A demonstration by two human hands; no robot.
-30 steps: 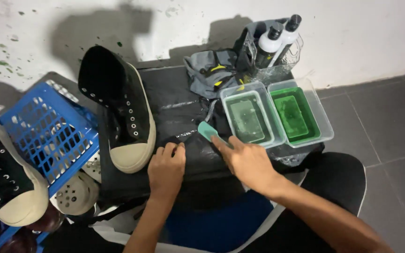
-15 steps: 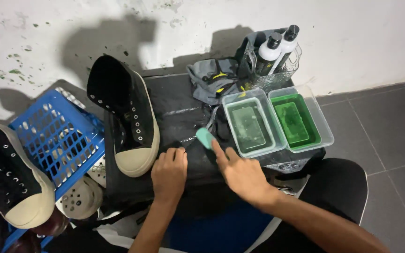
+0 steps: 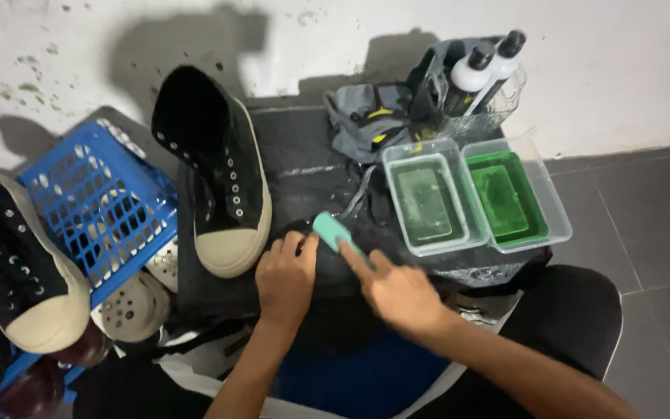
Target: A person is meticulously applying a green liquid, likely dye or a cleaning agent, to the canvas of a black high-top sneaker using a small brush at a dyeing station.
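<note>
Right hand (image 3: 401, 291): fingers closed on a small teal block (image 3: 333, 230), seemingly a sponge or eraser, pressed to the dark table (image 3: 304, 167) just ahead of the knuckles.

Left hand (image 3: 284, 275): curled and narrow, fingertips touching the table beside the block; whether it pins anything under them cannot be told.

Black high-top shoe (image 3: 215, 167): just left of the left hand, cream toe cap pointing at the wearer.

Two clear tubs of greenish liquid (image 3: 428, 198), (image 3: 509, 194): just right of and beyond the right hand.

Grey cloth (image 3: 366, 120) and two capped bottles (image 3: 486, 70): further ahead.

Blue crate (image 3: 94, 202) and second black shoe (image 3: 13, 268): well left.

Risk, as judged: a wide sweep of the right hand could knock the nearer tub and slop liquid over the table; the block could slip from the fingertips.
</note>
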